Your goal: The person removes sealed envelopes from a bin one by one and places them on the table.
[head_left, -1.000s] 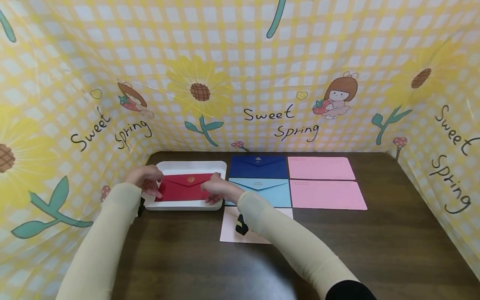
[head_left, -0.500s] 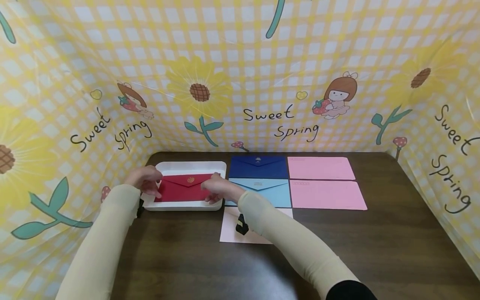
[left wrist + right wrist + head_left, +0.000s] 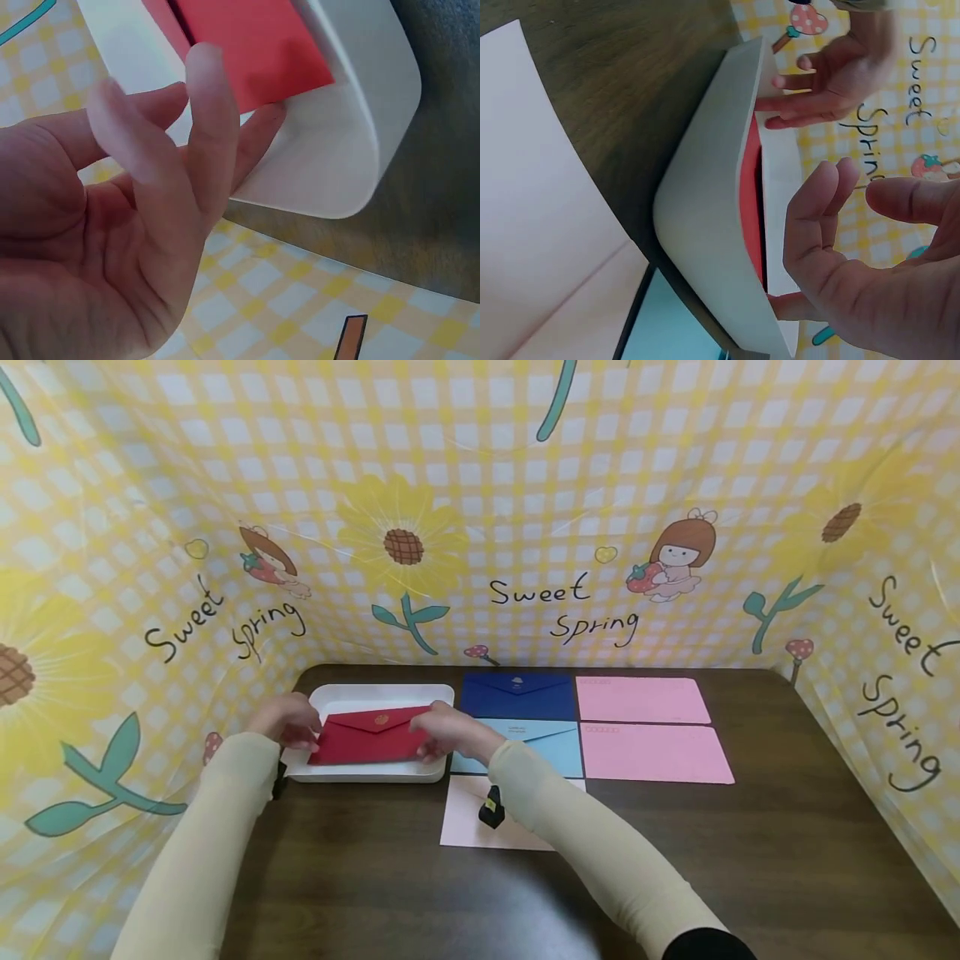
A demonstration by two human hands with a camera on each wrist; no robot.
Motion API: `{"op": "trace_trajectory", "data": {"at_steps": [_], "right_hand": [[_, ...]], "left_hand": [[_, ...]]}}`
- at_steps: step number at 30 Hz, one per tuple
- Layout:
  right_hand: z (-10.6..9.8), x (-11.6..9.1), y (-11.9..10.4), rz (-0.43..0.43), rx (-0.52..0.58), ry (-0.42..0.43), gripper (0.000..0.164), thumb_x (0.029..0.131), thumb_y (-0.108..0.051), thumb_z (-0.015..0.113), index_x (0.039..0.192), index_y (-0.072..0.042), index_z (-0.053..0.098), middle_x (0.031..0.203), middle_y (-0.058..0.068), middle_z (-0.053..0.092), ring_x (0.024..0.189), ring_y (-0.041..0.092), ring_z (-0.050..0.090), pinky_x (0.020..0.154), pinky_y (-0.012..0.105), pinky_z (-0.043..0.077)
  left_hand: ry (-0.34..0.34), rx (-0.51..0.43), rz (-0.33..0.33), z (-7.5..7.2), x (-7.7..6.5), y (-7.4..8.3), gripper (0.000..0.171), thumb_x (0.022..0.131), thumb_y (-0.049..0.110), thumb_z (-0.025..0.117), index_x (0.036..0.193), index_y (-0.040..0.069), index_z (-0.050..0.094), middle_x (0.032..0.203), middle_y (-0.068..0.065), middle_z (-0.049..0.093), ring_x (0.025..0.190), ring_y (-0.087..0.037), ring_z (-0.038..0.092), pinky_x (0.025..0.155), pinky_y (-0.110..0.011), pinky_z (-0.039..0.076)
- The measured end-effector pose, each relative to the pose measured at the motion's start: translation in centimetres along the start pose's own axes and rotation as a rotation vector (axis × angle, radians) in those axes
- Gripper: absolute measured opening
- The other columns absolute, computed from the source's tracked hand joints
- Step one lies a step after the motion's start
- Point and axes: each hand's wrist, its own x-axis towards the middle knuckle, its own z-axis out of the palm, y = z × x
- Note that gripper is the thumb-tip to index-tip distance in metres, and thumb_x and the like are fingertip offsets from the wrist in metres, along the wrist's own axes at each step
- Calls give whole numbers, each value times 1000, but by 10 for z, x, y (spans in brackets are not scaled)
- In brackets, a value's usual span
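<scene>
A red envelope (image 3: 367,739) with a gold seal lies in the white tray (image 3: 360,695), slightly askew, in the head view. My left hand (image 3: 288,722) is at its left end; in the left wrist view the fingers (image 3: 214,127) are loosely bent, and one fingertip meets the envelope's edge. My right hand (image 3: 450,731) reaches over the tray's right wall to the envelope's right end, covering part of it. In the right wrist view, the right hand's thumb and upper fingers (image 3: 810,202) stand apart, while a lower finger dips inside the tray; its contact with the envelope cannot be made out.
Right of the tray lie a dark blue envelope (image 3: 517,697), a light blue envelope (image 3: 551,756) and two pink envelopes (image 3: 641,700). A pale pink envelope (image 3: 465,818) lies nearer, under the right forearm. Patterned cloth (image 3: 480,510) surrounds the brown table (image 3: 765,860).
My right hand has shifted slightly right and up along the envelope's right end. The red envelope has tilted a little, its right side higher in view. My left hand has barely moved.
</scene>
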Motion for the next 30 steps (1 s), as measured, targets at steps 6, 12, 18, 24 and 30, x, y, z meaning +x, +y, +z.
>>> {"op": "trace_trajectory", "data": {"at_steps": [6,12,18,24,30], "right_hand": [[-12,-3,-2,5,29,22,43,103,-13,62,136,2,41,140,29,51,65,21,60,65,31,58],[-20,-5,-1,-22,3,20,40,104,-12,59,137,6,45,99,24,66,64,21,60,79,40,61],[-21,-9,-3,-45,-38,41,31,104,-10,59,129,8,51,75,14,57,60,20,57,67,32,59],[-25,-10,-1,-55,-54,51,28,104,-10,59,123,11,57,83,14,58,65,20,56,62,28,56],[-34,-9,4,-29,-44,51,34,104,-9,58,126,17,58,83,12,57,69,20,57,76,36,59]], "left_hand": [[38,120,-1,2,2,5,19,100,2,62,107,-15,56,72,-8,66,53,-8,62,57,-18,52],[66,199,8,4,6,5,15,97,1,64,99,-13,58,68,-6,64,51,-7,58,54,-18,50],[85,235,4,7,2,7,11,95,-3,64,91,-10,58,63,-4,62,48,-6,56,51,-18,50],[120,256,8,8,-2,9,10,93,-4,65,91,-11,58,64,-5,60,47,-7,54,50,-18,48],[133,298,21,7,-1,8,15,93,0,66,81,-4,58,62,-4,53,48,-9,50,50,-20,45]]}}
